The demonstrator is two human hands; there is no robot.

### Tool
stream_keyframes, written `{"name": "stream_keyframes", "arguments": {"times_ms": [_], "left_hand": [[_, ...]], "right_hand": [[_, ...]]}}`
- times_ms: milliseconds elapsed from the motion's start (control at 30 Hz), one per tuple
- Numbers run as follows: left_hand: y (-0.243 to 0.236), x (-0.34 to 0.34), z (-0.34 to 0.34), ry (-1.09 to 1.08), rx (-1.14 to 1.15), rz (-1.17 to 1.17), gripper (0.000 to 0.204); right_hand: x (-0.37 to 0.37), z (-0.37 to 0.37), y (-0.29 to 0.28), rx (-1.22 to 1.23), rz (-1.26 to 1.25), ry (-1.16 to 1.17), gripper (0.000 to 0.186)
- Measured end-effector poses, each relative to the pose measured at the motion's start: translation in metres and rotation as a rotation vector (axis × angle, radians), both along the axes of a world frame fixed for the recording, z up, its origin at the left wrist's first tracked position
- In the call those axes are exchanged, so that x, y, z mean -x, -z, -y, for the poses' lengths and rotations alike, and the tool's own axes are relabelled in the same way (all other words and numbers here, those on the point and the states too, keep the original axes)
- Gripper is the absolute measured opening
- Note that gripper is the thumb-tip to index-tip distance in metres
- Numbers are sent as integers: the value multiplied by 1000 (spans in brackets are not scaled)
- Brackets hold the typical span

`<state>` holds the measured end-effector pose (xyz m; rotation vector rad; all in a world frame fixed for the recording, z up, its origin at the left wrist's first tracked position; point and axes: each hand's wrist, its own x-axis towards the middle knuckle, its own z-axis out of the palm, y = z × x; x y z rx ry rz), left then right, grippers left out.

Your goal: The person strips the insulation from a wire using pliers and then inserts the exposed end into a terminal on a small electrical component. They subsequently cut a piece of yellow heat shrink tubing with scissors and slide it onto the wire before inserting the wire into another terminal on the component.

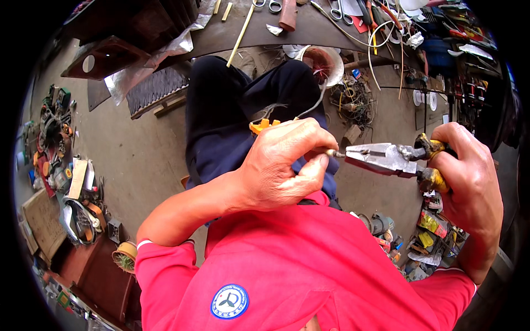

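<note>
Held out in front of my chest, my left hand (287,160) is closed, pinching a thin pale piece like a cable end (332,153) between thumb and fingers. Its dark tip points right, at the nose of the combination pliers (381,156). Whether the jaws touch that tip I cannot tell. My right hand (466,171) is wrapped round the pliers' worn yellow and black handles. Behind my left hand an orange piece (263,126) shows in part. A grey cable (316,103) runs up from near that hand over my right knee.
A dark workbench (221,37) crosses the far side, with scissors (337,13), hand tools and loose wires. Under its edge a white bucket (331,66) holds reddish strands. Tangled scrap (356,105) lies on the floor to the right. Machine parts (52,132) are heaped at left.
</note>
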<state>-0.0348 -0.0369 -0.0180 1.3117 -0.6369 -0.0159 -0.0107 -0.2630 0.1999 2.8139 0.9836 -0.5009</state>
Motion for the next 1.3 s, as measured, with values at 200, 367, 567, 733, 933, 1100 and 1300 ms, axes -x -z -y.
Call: {"name": "stream_keyframes", "arguments": {"times_ms": [200, 367, 567, 733, 933, 1100, 1300], "left_hand": [[0, -5, 6, -174, -39, 145, 23], [0, -5, 13, -260, -71, 151, 20], [0, -13, 20, -318, -145, 206, 14], [-1, -13, 12, -252, -253, 253, 15], [-3, -5, 9, -214, -236, 228, 19], [-2, -9, 7, -147, -142, 218, 26], [2, -13, 6, -218, -229, 443, 28]], "right_hand": [[0, 5, -2, -27, -133, 120, 21], [0, 1, 0, -15, -108, 121, 22], [0, 2, 3, 6, -63, 76, 22], [2, 3, 4, 43, -80, 39, 20], [4, 2, 0, 63, -118, 41, 20], [2, 4, 2, 28, -101, 69, 21], [0, 5, 1, -10, -143, 120, 20]]}}
